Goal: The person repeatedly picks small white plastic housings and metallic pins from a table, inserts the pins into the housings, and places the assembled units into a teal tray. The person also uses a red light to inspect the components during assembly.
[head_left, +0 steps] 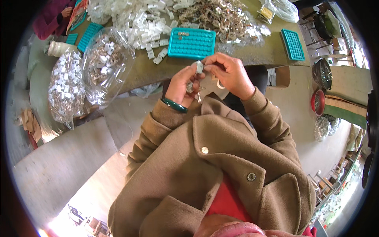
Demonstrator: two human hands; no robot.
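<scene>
- From my distant post, I saw the left hand (179, 83) gripping a small pale block (199, 67) between the thumb and the fingers.
- This block was in the air, in front of the person's chest, just at the near edge of the table (256, 57).
- Its long axis was nearly upright in my view; the far end pointed away from the person, toward the table, and leaned slightly to the right.
- The near end of it went down to the fingers, so I could not tell its full length.
- The right hand (232, 73) was bent, with thumb and forefinger brought close together, right beside the block; I could not tell whether these fingers pinched anything.
- Lower in the left hand I noticed a second pale piece (190, 87), partly hidden by the fingers; its direction I could not tell.
- A dark green bangle (174, 105) was around the left wrist.
- Beyond the hands lay a teal tray (197, 51), its long side running left to right, with a few small pieces (183, 34) in its far left wells.
- Behind this tray were a heap of white pieces (148, 23) and a tangled brownish heap (213, 15).
- Another teal tray (292, 44) lay near the right end of the table, its long side pointing away from the person.
- At the left, I saw two filled clear bags (68, 85), side by side.
</scene>
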